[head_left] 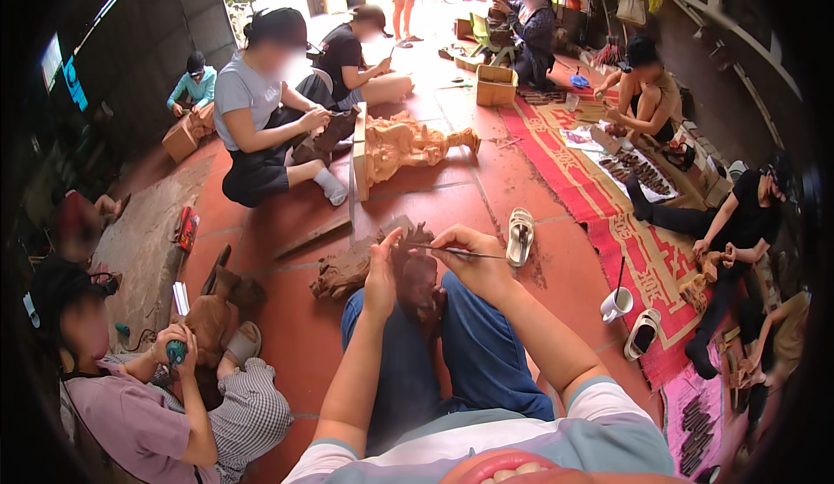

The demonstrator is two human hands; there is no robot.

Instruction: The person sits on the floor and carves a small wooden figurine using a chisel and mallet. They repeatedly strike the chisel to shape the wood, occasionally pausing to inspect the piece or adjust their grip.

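Between my knees a dark reddish-brown wood carving (419, 280) stands upright, its lower part hidden among my legs. My right hand (473, 254) pinches a slender rod-like tool (426, 245), its thin end pointing left over the top of the carving. The kind of tool is too small to tell. At the carving's left side my left hand (380, 274) is raised, fingers stretched out and nothing in it; whether it touches the wood I cannot tell. A rough, root-like brown wood piece (340, 271) lies on the tiles just beyond it.
A large pale wooden carving (404, 149) lies ahead. Right of me are a sandal (519, 236), a white mug (616, 304) with a thin handle in it, and a red patterned mat (621, 232). A co-worker (139, 380) with a green tool sits at left; several others work around.
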